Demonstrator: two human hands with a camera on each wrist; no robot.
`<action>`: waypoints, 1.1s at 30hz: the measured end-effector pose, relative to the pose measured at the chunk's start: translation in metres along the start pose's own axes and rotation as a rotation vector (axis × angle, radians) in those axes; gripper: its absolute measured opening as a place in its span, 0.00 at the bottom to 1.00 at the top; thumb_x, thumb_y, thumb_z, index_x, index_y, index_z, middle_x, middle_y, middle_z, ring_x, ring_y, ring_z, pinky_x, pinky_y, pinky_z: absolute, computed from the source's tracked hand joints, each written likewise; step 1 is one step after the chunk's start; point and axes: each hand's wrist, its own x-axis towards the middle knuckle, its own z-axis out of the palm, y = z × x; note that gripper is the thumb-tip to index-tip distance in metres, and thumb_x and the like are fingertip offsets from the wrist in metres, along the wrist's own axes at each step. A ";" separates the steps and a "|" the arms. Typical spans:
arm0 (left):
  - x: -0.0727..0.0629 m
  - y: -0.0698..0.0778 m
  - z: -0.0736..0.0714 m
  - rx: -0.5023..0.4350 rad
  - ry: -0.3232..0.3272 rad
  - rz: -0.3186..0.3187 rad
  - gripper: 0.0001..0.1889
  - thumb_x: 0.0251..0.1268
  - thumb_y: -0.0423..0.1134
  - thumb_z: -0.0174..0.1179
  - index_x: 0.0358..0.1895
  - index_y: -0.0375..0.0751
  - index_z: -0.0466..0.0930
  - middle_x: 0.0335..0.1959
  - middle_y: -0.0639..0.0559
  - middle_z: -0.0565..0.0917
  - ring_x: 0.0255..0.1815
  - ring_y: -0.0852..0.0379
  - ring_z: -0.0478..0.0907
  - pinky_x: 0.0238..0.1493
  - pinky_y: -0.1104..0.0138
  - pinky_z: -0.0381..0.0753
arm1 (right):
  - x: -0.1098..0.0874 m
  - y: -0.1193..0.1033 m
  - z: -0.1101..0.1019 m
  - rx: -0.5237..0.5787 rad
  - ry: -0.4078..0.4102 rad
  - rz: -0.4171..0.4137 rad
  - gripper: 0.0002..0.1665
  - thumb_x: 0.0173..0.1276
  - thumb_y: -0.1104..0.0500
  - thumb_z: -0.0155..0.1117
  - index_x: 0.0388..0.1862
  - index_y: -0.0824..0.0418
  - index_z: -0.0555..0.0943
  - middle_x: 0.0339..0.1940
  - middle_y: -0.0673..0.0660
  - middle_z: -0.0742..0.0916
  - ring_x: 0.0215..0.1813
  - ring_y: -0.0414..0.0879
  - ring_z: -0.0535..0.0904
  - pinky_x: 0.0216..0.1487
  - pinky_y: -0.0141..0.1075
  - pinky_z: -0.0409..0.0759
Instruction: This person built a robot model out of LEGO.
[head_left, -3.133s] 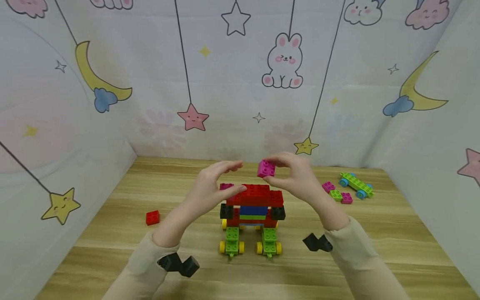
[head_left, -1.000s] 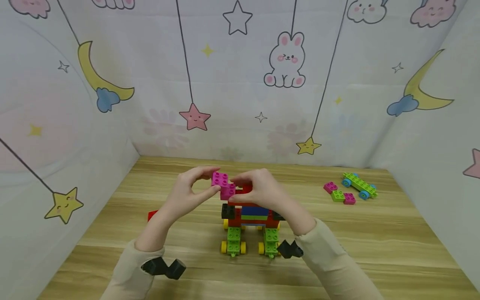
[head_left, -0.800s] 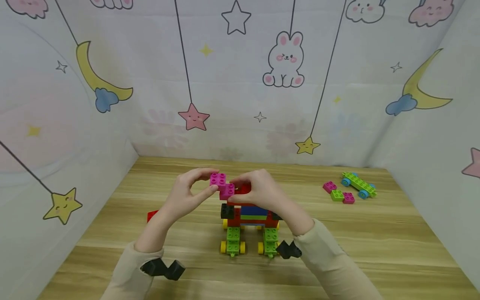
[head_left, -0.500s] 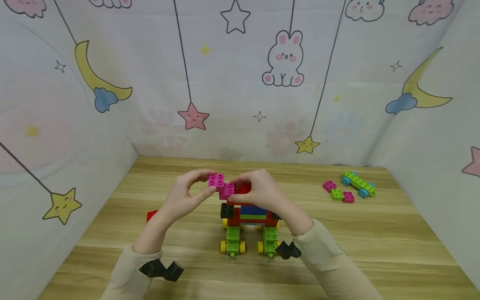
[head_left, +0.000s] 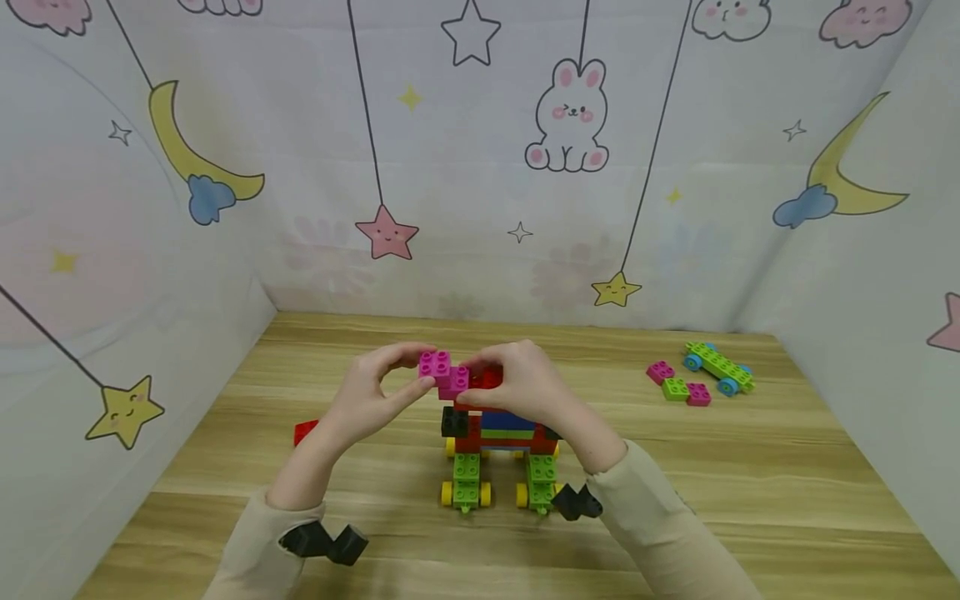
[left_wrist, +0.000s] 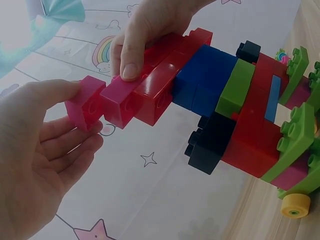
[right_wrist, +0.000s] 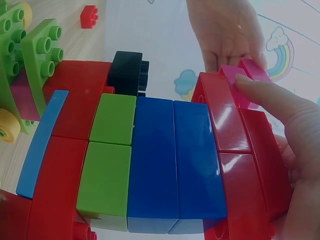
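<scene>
My left hand (head_left: 369, 392) pinches a pink toy building brick (head_left: 434, 365) between thumb and fingers. That brick sits offset to the left over a second, lower pink brick (head_left: 453, 383) at the top left of a built figure. Whether their studs are joined I cannot tell. My right hand (head_left: 521, 379) grips the lower pink brick, its thumb pressing the front face and its fingers behind. Under it come red bricks (left_wrist: 155, 95), blue bricks (right_wrist: 155, 160), green bricks (right_wrist: 107, 165) and a black brick (left_wrist: 212, 142). Green wheeled bases (head_left: 466, 479) with yellow wheels carry the figure.
A loose red brick (head_left: 303, 431) lies left, partly behind my left forearm. At the back right lie two pink bricks (head_left: 661, 372), a green brick (head_left: 676, 388) and a green wheeled base (head_left: 717, 365) with blue wheels. Printed cloth walls (head_left: 480, 192) enclose the wooden table (head_left: 360, 533).
Earlier my right hand held a pink brick in the air and my left was free. Now my left hand holds a pink brick, lowered slightly, and my right grips the figure's top.
</scene>
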 end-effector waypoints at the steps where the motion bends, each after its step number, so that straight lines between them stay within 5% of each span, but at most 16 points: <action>1: 0.000 0.000 0.000 0.001 -0.001 0.000 0.17 0.62 0.33 0.66 0.55 0.36 0.80 0.48 0.46 0.86 0.49 0.51 0.82 0.56 0.51 0.80 | 0.000 0.000 0.000 -0.001 0.000 0.004 0.23 0.59 0.49 0.74 0.51 0.59 0.86 0.40 0.51 0.90 0.37 0.39 0.82 0.38 0.30 0.80; 19: 0.001 0.004 0.002 0.006 -0.036 -0.082 0.21 0.59 0.32 0.68 0.56 0.35 0.79 0.49 0.45 0.86 0.51 0.49 0.82 0.58 0.50 0.78 | -0.001 -0.002 0.000 0.007 0.000 0.016 0.24 0.59 0.50 0.74 0.52 0.59 0.85 0.40 0.51 0.90 0.37 0.40 0.82 0.38 0.30 0.80; 33: 0.004 0.005 0.007 0.018 0.007 -0.083 0.22 0.54 0.32 0.71 0.54 0.34 0.80 0.47 0.44 0.86 0.49 0.49 0.82 0.56 0.50 0.80 | -0.001 -0.002 0.000 0.010 0.006 0.013 0.24 0.59 0.49 0.74 0.52 0.58 0.85 0.41 0.51 0.90 0.37 0.39 0.81 0.37 0.29 0.80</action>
